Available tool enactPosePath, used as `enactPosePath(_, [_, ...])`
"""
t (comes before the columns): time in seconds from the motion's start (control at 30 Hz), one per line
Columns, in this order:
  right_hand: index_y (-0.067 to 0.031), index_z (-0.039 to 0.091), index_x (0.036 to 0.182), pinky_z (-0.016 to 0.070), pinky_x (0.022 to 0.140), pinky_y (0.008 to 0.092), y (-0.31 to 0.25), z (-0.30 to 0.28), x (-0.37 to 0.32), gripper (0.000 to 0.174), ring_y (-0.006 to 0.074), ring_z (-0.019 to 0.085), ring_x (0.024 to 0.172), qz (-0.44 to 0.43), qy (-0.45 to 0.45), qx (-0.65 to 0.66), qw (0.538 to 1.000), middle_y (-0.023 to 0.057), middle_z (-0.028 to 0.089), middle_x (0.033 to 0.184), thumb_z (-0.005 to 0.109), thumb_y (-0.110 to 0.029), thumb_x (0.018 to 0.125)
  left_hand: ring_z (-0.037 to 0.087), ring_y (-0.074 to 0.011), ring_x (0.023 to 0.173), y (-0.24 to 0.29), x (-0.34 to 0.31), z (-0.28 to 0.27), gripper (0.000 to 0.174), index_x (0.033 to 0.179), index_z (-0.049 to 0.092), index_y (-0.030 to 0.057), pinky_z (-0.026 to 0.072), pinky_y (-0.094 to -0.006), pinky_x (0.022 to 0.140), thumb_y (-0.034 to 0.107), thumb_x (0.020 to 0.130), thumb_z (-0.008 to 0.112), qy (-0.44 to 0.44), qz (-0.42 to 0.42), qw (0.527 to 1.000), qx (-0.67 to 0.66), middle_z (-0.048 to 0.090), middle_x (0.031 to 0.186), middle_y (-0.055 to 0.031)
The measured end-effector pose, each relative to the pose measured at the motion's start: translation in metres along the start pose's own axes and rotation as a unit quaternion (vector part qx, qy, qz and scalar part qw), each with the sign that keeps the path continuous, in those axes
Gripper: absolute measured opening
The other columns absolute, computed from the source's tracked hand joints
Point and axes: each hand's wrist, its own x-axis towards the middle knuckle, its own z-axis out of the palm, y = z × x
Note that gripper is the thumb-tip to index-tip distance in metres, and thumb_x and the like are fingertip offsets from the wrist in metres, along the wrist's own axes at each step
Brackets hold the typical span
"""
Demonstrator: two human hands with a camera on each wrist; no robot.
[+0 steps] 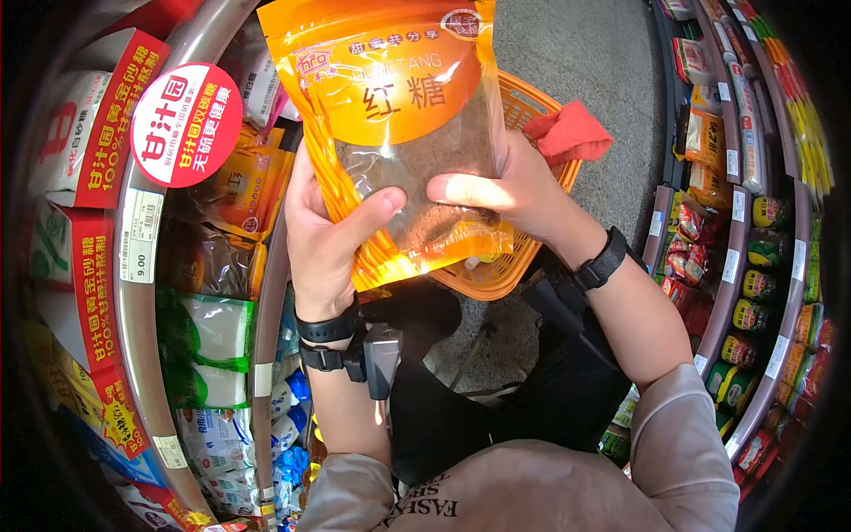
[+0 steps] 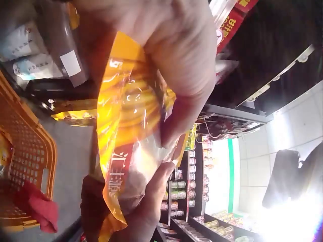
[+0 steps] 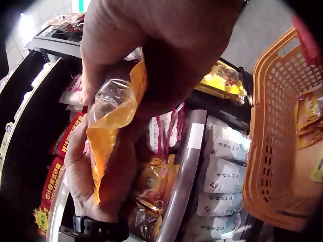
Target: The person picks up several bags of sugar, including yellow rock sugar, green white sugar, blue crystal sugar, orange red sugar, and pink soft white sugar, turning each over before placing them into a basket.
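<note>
The left shelves (image 1: 139,319) carry red boxes (image 1: 99,306), orange bags (image 1: 244,191) and green packets (image 1: 206,341). The right shelves (image 1: 720,306) carry jars (image 1: 747,315) and shiny packets (image 1: 705,137). Grey floor (image 1: 620,97) lies between the 2.

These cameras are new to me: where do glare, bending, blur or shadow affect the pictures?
Head view: the shelf rail curves, corners go black, highlights streak the pouch; left wrist view: glare whitens the lower right, the pouch looks soft; right wrist view: deep shadow darkens the left shelf.

Glossy plastic pouch (image 1: 408,106); smooth plastic basket (image 3: 265,166); matt red cloth (image 1: 576,135); matt cloth shirt (image 1: 550,488).
</note>
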Motion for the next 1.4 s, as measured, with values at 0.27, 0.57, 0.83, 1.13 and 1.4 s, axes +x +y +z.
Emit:
enactPosePath(0.27, [0.0001, 0.06, 0.119, 0.0495, 0.09, 0.029, 0.001, -0.001, -0.001, 0.045, 0.0122, 0.063, 0.1, -0.014, 0.005, -0.003, 1.0, 0.0068, 0.068, 0.111, 0.077, -0.018, 0.082, 0.057, -0.0172, 0.115, -0.002, 0.002, -0.002, 0.073, 0.137, 0.04, 0.002, 0.045, -0.0325, 0.1, -0.013, 0.073, 0.072, -0.02, 0.001, 0.999, 0.027, 0.057, 0.126, -0.0085])
enactPosePath(0.57, [0.0008, 0.061, 0.116, 0.0499, 0.09, 0.0294, 0.004, -0.002, -0.001, 0.039, 0.012, 0.063, 0.101, -0.023, 0.007, 0.006, 1.0, 0.0068, 0.068, 0.111, 0.076, -0.014, 0.083, 0.056, -0.0188, 0.117, -0.001, 0.001, 0.004, 0.075, 0.138, 0.038, 0.0026, 0.0449, -0.0341, 0.101, -0.012, 0.074, 0.072, -0.005, -0.004, 0.999, 0.038, 0.055, 0.128, -0.0095])
enactPosePath(0.83, [0.0019, 0.058, 0.118, 0.0492, 0.092, 0.0303, 0.005, 0.001, 0.0, 0.042, 0.0132, 0.062, 0.103, -0.024, -0.002, -0.041, 0.999, 0.0078, 0.067, 0.113, 0.075, -0.014, 0.083, 0.056, -0.018, 0.116, 0.0, 0.002, 0.005, 0.072, 0.138, 0.037, 0.0018, 0.0456, -0.0336, 0.1, -0.01, 0.076, 0.072, 0.009, 0.007, 0.996, 0.086, 0.055, 0.128, -0.0096])
enactPosePath(1.13, [0.0006, 0.051, 0.128, 0.0471, 0.095, 0.0309, 0.006, 0.0, 0.002, 0.048, 0.0143, 0.058, 0.11, -0.029, -0.01, -0.03, 0.999, 0.0076, 0.062, 0.121, 0.07, -0.02, 0.089, 0.058, -0.0175, 0.113, -0.003, 0.003, 0.005, 0.069, 0.135, 0.042, 0.0013, 0.0476, -0.0321, 0.098, -0.012, 0.075, 0.074, 0.019, -0.002, 0.995, 0.093, 0.057, 0.125, -0.0089])
enactPosePath(1.4, [0.0004, 0.052, 0.129, 0.0482, 0.094, 0.0308, 0.009, 0.0, 0.004, 0.046, 0.0144, 0.059, 0.108, 0.003, 0.023, 0.027, 0.999, 0.0073, 0.062, 0.119, 0.063, -0.028, 0.094, 0.06, -0.0169, 0.11, -0.005, 0.003, 0.006, 0.067, 0.132, 0.044, 0.0015, 0.0488, -0.0319, 0.096, -0.012, 0.073, 0.075, 0.032, 0.01, 0.993, 0.113, 0.06, 0.122, -0.008])
